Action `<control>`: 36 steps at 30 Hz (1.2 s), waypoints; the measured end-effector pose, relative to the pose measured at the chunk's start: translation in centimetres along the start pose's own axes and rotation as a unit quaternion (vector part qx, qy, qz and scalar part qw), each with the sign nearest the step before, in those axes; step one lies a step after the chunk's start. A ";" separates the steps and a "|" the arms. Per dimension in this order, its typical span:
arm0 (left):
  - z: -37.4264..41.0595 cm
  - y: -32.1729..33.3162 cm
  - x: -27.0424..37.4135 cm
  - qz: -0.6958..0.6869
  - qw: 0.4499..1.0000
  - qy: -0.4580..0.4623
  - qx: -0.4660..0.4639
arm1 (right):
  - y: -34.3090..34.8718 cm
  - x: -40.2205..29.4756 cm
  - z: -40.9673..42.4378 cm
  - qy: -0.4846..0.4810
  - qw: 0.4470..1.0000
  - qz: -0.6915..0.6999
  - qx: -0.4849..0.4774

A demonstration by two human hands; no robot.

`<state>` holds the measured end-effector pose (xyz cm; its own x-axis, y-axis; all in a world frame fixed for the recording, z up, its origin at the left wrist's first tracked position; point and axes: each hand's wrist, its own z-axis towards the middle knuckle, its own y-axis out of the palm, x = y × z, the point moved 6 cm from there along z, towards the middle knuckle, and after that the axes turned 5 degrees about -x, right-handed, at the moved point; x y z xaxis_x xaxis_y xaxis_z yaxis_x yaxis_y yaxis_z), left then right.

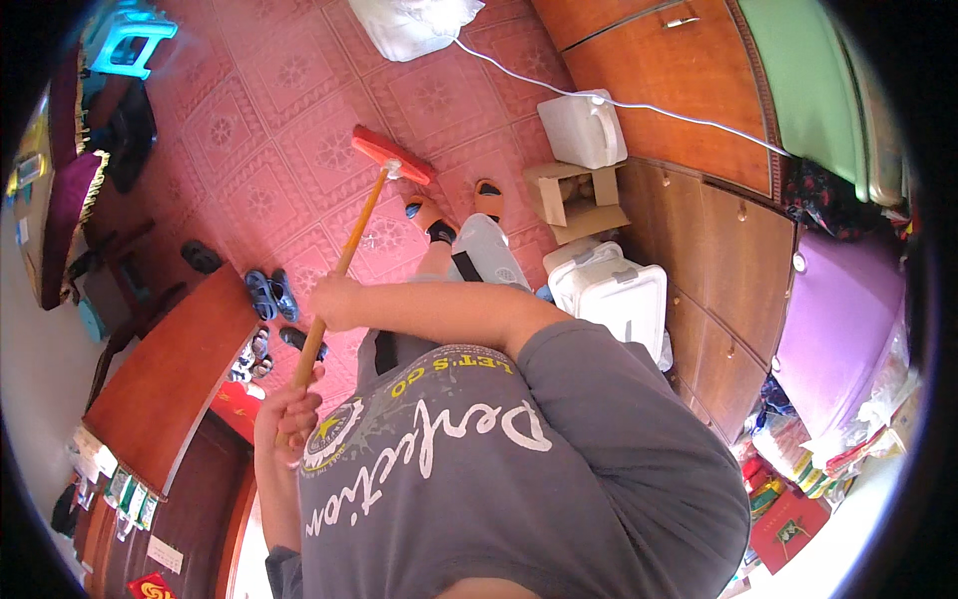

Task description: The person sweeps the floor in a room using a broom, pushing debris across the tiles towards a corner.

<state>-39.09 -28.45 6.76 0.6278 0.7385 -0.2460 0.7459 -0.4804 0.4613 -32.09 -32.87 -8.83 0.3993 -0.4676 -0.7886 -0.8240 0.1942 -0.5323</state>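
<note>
My right hand [337, 301] is closed around the middle of a long wooden handle [361, 224]. Lower in the view, my left hand [292, 415] grips the same handle near its upper end. The handle slants down to a narrow red head [393, 155] of a push broom or similar floor tool, with white material wrapped at the joint. That head rests on the red patterned tile floor [292, 142], just ahead of my feet in orange slippers [489, 201]. Whether the head has bristles or a blade cannot be told.
On the right stand an open cardboard box [554, 202], white plastic containers [580, 133] and wooden cabinets [718, 254]. A white cable [651, 108] crosses there. Several shoes [262, 293] lie left, beside a wooden panel [176, 374]. A blue stool [135, 45] stands upper left, a white bag-covered container [412, 30] at the top.
</note>
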 end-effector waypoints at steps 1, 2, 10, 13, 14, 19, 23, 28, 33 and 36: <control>-0.7 -0.8 -0.1 0.024 1.000 0.003 0.008 | -0.2 -0.6 -0.2 -0.012 1.000 0.016 0.011; -0.7 -0.9 -0.3 0.025 1.000 0.001 0.002 | -0.4 -0.6 -0.5 -0.004 1.000 0.015 0.008; 10.9 1.1 -0.5 0.116 0.988 -0.068 -0.075 | -2.4 12.1 -6.7 0.160 0.982 -0.092 -0.029; 17.2 5.9 -2.1 0.097 0.981 -0.108 -0.129 | -4.9 17.8 -10.1 0.121 0.986 -0.075 0.085; 17.7 6.4 -1.9 0.044 0.985 -0.118 -0.121 | -5.4 18.3 -10.3 0.140 0.985 -0.072 0.078; 14.9 4.1 -1.9 -0.241 0.948 -0.137 -0.154 | -3.2 16.4 -6.9 0.114 0.989 -0.097 -0.012; 7.7 1.0 -2.6 -0.359 0.911 -0.066 -0.190 | 0.4 9.1 -3.3 0.014 0.996 -0.088 -0.029; 2.2 -0.8 -6.8 -0.353 0.920 0.051 -0.164 | 4.4 1.7 -2.4 -0.075 0.990 -0.046 -0.111; 0.2 -0.3 -11.6 -0.319 0.927 0.119 -0.159 | 3.0 -2.0 -5.9 -0.134 0.976 -0.059 -0.164; 0.9 0.2 -11.9 -0.354 0.905 0.122 -0.202 | 0.2 -1.6 -6.6 -0.111 0.961 -0.117 -0.225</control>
<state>-46.24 -37.78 9.06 -0.0811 0.8998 -0.4287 0.7682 0.3305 0.5483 -35.57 -37.81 -5.63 0.6296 -0.2489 -0.7360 -0.7718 -0.3091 -0.5557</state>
